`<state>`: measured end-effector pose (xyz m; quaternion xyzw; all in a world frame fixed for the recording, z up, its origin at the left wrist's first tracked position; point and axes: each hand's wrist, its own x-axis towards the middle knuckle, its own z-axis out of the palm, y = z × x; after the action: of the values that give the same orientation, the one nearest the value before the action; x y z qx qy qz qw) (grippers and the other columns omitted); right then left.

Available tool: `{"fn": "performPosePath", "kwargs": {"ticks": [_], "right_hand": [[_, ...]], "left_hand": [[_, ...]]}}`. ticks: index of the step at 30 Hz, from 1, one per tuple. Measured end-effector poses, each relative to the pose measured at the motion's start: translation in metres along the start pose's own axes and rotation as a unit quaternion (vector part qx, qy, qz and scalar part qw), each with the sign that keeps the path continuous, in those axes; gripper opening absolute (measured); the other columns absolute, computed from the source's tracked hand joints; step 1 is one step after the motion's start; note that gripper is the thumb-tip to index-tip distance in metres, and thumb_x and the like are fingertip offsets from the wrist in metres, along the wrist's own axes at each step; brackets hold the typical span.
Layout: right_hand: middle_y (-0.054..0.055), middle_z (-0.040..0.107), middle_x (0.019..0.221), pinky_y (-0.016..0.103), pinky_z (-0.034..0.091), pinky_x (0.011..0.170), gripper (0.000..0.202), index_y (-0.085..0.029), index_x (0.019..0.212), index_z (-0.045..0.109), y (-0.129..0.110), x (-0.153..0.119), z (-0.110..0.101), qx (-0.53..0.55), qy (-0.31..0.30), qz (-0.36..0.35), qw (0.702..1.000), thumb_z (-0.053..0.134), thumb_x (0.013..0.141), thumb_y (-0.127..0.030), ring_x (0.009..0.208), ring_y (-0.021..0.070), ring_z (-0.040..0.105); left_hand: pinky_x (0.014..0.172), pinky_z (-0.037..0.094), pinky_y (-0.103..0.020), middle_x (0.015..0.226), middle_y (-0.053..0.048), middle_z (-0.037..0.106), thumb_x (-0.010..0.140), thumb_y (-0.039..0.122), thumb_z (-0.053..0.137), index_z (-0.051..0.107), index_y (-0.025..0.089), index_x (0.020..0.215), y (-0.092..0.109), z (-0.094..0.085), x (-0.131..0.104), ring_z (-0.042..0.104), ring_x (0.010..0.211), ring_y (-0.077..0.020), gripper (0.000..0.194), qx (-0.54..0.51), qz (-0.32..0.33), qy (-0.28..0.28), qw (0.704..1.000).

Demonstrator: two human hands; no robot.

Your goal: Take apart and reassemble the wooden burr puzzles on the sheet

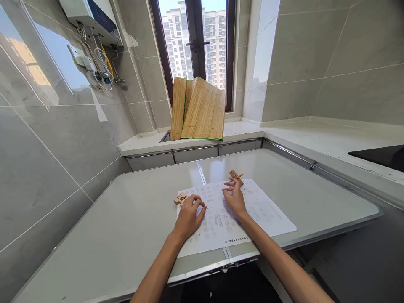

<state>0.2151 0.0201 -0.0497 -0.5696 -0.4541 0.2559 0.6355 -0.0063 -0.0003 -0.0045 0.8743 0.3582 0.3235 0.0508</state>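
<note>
A large white printed sheet point(217, 233) lies on the table, covered with rows of small line drawings; its heading, along the edge nearest me, is upside down. My left hand point(190, 212) rests on the sheet's left part, fingers loosely bent and thumb apart. Just beyond its knuckles sits a cluster of notched light wooden puzzle pieces point(179, 198), partly covered by the hand. Over the sheet's upper middle is my right hand point(234, 197), fingers bent and spread, with nothing plainly held. Beside its fingertips are more wooden pieces point(236, 176), browner, one stick-shaped, at the sheet's far edge.
The pale folding table point(132, 219) has a metal rim and a centre seam. Behind it runs a white counter ledge point(243, 126), where folded bamboo mats point(203, 111) lean against the window. A water heater point(94, 21) with hoses hangs at left. A black panel point(381, 156) lies at right.
</note>
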Motion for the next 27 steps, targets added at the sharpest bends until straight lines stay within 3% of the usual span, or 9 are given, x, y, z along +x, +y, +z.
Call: {"fn": "performPosePath", "kwargs": {"ticks": [2,6,12,20,27], "right_hand": [[0.01,0.063,0.127,0.038,0.055,0.082,0.075,-0.028,0.149,0.032,0.004,0.004,-0.004,0.031,0.022,0.032,0.999,0.061,0.079,-0.028,0.097,0.0244,0.069],[0.009,0.055,0.142,0.033,0.059,0.07,0.092,-0.038,0.157,0.023,0.011,0.011,-0.009,0.134,-0.001,0.098,0.986,0.068,0.077,-0.033,0.103,0.0264,0.07],[0.004,0.05,0.149,0.029,0.061,0.07,0.083,-0.04,0.15,0.042,0.003,0.011,-0.012,0.215,-0.013,0.149,0.965,0.075,0.074,-0.033,0.118,0.0257,0.064],[0.004,0.058,0.142,0.027,0.058,0.07,0.069,-0.036,0.139,0.056,-0.002,0.01,-0.015,0.22,0.005,0.133,0.966,0.073,0.072,-0.029,0.115,0.0244,0.063],[0.006,0.063,0.132,0.029,0.052,0.068,0.06,-0.029,0.129,0.063,-0.003,0.011,-0.012,0.151,0.025,0.084,0.985,0.064,0.069,-0.028,0.089,0.0189,0.063]], "left_hand": [[0.091,0.051,-0.042,0.111,-0.008,0.06,0.099,0.029,0.052,0.061,0.023,0.097,-0.001,0.0,0.0,0.061,0.101,-0.0237,0.011,-0.003,0.0,-0.002,1.0],[0.09,0.051,-0.041,0.11,-0.007,0.061,0.098,0.028,0.053,0.061,0.023,0.096,-0.002,0.001,-0.001,0.061,0.101,-0.0234,0.009,-0.008,0.0,-0.003,1.0],[0.09,0.051,-0.041,0.111,-0.007,0.06,0.098,0.027,0.052,0.06,0.023,0.098,-0.001,0.001,0.0,0.06,0.102,-0.0233,0.009,-0.011,-0.001,-0.007,1.0],[0.09,0.052,-0.042,0.112,-0.008,0.06,0.098,0.027,0.051,0.061,0.023,0.099,-0.002,0.002,-0.001,0.061,0.102,-0.0239,0.01,-0.015,-0.002,-0.016,1.0],[0.089,0.053,-0.043,0.112,-0.009,0.06,0.098,0.027,0.051,0.062,0.024,0.098,0.0,-0.001,0.0,0.062,0.102,-0.0244,0.012,-0.011,0.006,-0.032,0.999]]}}
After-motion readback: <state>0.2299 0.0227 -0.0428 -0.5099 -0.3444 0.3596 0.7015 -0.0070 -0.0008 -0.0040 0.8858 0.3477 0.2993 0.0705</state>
